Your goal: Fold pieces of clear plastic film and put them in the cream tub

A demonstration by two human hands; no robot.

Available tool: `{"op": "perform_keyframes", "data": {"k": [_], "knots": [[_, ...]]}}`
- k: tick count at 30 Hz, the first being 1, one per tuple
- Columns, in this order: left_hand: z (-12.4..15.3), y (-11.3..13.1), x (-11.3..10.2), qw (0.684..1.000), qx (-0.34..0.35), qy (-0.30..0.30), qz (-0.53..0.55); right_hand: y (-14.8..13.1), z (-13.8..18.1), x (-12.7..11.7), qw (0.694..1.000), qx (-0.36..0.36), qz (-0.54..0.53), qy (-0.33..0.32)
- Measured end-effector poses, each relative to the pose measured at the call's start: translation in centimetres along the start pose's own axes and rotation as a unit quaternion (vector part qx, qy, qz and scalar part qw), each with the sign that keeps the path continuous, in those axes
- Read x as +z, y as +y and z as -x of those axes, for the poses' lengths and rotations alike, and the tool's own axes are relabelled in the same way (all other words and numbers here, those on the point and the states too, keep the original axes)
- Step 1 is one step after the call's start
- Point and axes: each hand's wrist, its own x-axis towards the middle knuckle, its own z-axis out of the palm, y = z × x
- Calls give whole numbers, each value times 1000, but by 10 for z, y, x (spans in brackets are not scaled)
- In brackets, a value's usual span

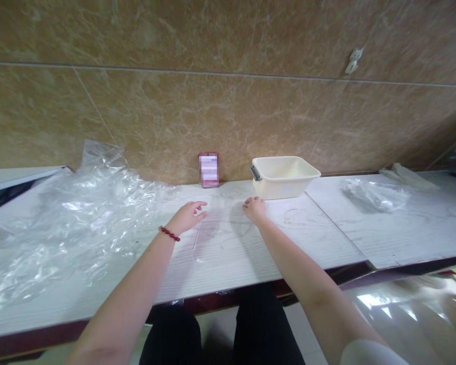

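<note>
My left hand (188, 216), with a red bead bracelet (169, 233) at the wrist, hovers over the white tabletop. Its thumb and fingers are apart and nothing is between them. My right hand (255, 209) is low over the table just in front of a cream plastic bin (283, 187). Its fingers are loosely bent and no held thing shows. The bin looks empty inside and has a grey clip handle on its left end. A faint clear outline, perhaps thin plastic, lies on the table (228, 263) between my hands.
A large heap of clear plastic bags (99, 213) spreads over the left side. A phone (209, 170) leans upright against the brown marble-look wall (228, 116). Further right lie a smaller clear plastic bundle (380, 195) and a pale cloth-like thing (408, 176). The table's front edge is close to my legs.
</note>
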Motion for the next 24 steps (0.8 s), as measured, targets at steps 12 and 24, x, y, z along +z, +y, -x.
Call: {"op": "perform_keyframes", "data": {"k": [12, 24], "knots": [[-53, 59, 56, 903, -183, -96, 377, 1, 5, -2, 966, -149, -213, -11], [-66, 49, 71, 924, -177, -97, 324, -1, 15, -13, 932, -215, -285, -69]]}}
